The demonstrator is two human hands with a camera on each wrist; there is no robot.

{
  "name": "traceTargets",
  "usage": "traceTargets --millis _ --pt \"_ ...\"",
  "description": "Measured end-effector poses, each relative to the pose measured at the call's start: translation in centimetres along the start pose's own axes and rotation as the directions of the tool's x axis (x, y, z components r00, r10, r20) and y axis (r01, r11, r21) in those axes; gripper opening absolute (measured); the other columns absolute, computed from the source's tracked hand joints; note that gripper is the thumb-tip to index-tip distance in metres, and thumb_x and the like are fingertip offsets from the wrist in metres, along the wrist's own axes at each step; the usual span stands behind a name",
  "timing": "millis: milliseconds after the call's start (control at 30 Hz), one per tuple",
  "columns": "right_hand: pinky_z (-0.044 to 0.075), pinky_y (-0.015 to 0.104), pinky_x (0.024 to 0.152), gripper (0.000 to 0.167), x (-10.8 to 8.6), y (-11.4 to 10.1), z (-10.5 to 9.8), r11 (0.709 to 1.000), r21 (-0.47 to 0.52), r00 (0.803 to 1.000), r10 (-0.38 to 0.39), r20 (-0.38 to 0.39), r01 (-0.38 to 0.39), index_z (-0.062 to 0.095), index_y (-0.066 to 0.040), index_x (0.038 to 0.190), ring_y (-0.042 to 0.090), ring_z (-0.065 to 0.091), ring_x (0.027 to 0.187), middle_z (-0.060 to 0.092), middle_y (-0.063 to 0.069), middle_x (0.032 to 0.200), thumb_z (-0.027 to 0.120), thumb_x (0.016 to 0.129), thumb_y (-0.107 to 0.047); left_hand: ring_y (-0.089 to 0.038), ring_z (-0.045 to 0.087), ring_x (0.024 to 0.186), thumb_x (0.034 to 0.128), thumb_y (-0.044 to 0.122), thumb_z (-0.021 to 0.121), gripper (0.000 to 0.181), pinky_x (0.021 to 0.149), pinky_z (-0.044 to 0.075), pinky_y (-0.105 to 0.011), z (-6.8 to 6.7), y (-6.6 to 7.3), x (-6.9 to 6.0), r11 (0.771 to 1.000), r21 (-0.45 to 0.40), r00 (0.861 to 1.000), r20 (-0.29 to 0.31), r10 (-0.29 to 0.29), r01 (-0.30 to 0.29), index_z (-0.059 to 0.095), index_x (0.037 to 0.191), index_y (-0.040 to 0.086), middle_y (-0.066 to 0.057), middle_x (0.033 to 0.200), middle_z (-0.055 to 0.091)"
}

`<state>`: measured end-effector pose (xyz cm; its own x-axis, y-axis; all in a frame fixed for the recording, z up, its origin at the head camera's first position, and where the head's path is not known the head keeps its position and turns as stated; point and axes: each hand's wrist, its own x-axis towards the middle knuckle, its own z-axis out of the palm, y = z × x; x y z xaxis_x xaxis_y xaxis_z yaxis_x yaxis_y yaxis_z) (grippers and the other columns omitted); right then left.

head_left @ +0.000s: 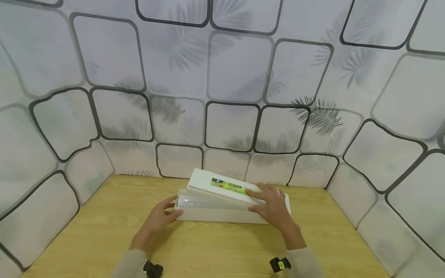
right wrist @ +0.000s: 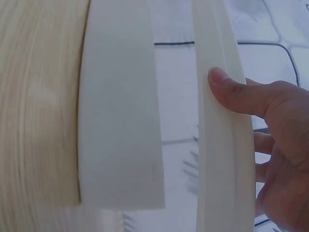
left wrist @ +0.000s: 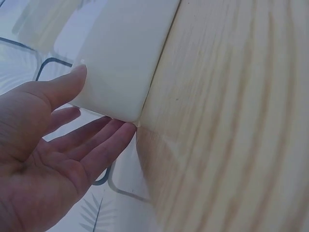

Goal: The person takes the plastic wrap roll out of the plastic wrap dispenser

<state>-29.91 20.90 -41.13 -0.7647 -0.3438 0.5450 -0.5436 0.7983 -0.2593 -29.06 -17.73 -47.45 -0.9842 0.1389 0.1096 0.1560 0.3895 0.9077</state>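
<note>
A long white plastic cling film box point(head_left: 222, 215) lies crosswise on the wooden table, with a clear, shiny film roll point(head_left: 198, 200) showing inside its left part. My left hand point(head_left: 160, 218) holds the box's left end. In the left wrist view, the thumb touches the front face of the box point(left wrist: 120, 63) and fingertips meet its end edge. My right hand point(head_left: 272, 204) grips the white lid point(head_left: 203, 179), which sits askew over the box and bears a green and yellow label point(head_left: 229, 186). In the right wrist view, a gap separates the lid point(right wrist: 217, 145) from the box point(right wrist: 120, 106).
The light wood table point(head_left: 104, 216) extends around the box on both sides and in front. Behind and beside it hangs a pale cloth point(head_left: 236, 65) with dark rounded outlines and leaf prints. A small black device point(head_left: 279, 265) sits at the right wrist, another point(head_left: 153, 269) at the left.
</note>
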Motion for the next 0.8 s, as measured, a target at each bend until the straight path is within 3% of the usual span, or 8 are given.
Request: traceTargets --millis 433,800 --pt "0.031 0.080 0.099 0.054 -1.4 4.1 -3.2 0.996 -0.012 0.995 0.090 0.046 -0.090 0.074 -0.023 0.129 0.050 0.058 0.126 0.063 0.022 0.142 0.088 0.077 -0.028 -0.049 0.065 0.119 0.0987 0.013 0.070 0.062 0.089 0.063 -0.042 0.2 -0.1 -0.2 1.000 -0.006 1.000 0.000 0.011 -0.011 0.044 0.153 -0.003 -0.037 0.150 0.047" --pt "0.036 0.081 0.091 0.052 -3.3 6.7 -5.4 0.986 -0.096 0.989 0.139 0.053 -0.133 0.075 -0.019 0.127 0.056 0.058 0.120 0.061 0.025 0.142 0.087 0.078 -0.031 -0.044 0.070 0.110 0.0988 0.013 0.070 0.063 0.084 0.064 -0.041 0.0 0.1 0.0 0.999 -0.041 1.000 0.003 0.010 -0.010 0.043 0.153 -0.002 -0.038 0.149 0.047"
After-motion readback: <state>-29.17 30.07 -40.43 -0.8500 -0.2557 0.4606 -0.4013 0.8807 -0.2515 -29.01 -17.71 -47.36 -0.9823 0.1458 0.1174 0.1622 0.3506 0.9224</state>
